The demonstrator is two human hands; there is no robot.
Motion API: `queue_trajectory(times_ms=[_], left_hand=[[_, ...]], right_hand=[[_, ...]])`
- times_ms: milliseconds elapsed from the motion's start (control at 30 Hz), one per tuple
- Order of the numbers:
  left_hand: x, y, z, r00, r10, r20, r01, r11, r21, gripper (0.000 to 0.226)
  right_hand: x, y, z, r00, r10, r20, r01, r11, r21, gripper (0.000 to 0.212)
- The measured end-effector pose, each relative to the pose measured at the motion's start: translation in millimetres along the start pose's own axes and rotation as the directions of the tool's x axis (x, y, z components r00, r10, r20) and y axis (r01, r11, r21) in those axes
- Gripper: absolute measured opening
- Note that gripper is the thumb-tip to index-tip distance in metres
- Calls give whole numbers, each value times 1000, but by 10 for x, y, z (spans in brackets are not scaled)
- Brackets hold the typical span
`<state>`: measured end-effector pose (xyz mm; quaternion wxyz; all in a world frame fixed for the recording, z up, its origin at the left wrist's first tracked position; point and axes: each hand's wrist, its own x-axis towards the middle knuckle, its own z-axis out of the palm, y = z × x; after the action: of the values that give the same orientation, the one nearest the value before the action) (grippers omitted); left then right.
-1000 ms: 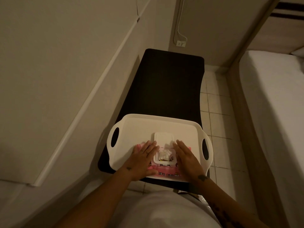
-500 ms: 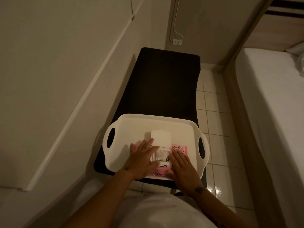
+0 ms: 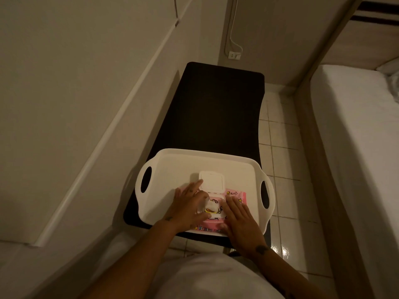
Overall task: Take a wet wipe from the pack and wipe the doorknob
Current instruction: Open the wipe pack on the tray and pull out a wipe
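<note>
A pink wet wipe pack (image 3: pixel 236 196) lies on a white tray (image 3: pixel 216 162), its white flip lid (image 3: pixel 212 182) folded back and open. A bunched white wet wipe (image 3: pixel 211 205) sticks up out of the opening. My left hand (image 3: pixel 188 207) rests on the pack's left side with its fingertips closed on that wipe. My right hand (image 3: pixel 239 221) lies flat on the pack's right half, fingers spread, pressing it down. No doorknob is in view.
The tray sits at the near end of a long black bench (image 3: pixel 216 108) against the wall on the left. A bed with a white mattress (image 3: pixel 358 134) runs along the right. Tiled floor (image 3: pixel 280 160) lies between them. A wall socket (image 3: pixel 234 55) is at the far end.
My left hand has slid right over the pack's opening and taken hold of the wipe. My right hand stays on the pack, and the view has shifted slightly.
</note>
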<state>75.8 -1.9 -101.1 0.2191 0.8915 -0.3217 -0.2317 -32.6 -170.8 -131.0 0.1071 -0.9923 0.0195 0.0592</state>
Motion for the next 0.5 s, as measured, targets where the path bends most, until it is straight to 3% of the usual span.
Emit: queue_trajectory(times_ms=[267, 400, 500], left_hand=[[-97, -86, -19, 988, -4, -157, -17, 991, -130, 32], [-151, -124, 29, 987, -22, -161, -4, 987, -159, 24], [-162, -127, 75, 990, -32, -138, 13, 991, -135, 32]], right_hand=[[-5, -7, -4, 1000, -6, 20, 5, 998, 60, 61], [7, -19, 6, 1000, -13, -4, 13, 987, 163, 66], [82, -77, -110, 998, -4, -60, 22, 957, 290, 72]])
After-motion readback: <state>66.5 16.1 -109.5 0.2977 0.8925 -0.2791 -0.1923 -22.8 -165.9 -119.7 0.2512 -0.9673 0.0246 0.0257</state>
